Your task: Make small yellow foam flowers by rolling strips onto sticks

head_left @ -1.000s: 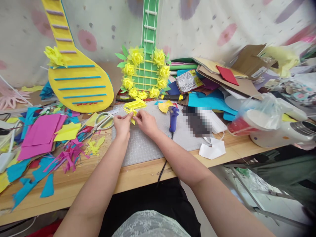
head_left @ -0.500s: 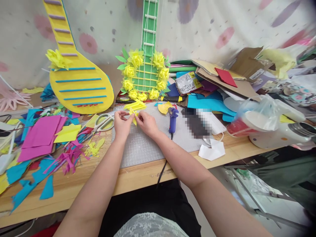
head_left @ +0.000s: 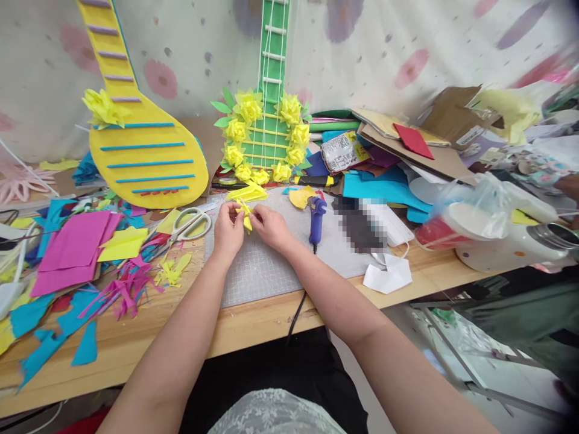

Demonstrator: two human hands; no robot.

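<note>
Head view: I see the left hand [head_left: 230, 232] and right hand [head_left: 271, 228], each grip pinched on yellow paper [head_left: 245, 216], over the bench [head_left: 253, 325], back from its front edge.

- Left hand [head_left: 230, 232] and right hand [head_left: 271, 226]: fingers on a yellow paper piece [head_left: 246, 220], over a grey cutting mat [head_left: 260, 280].
- Blue glue gun [head_left: 317, 224]: right of them, on the mat.
- Pale-handled scissors [head_left: 177, 229]: to their left.

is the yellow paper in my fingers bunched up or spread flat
Bunched up: the yellow paper shows small and crinkled between left hand and right hand.
</note>
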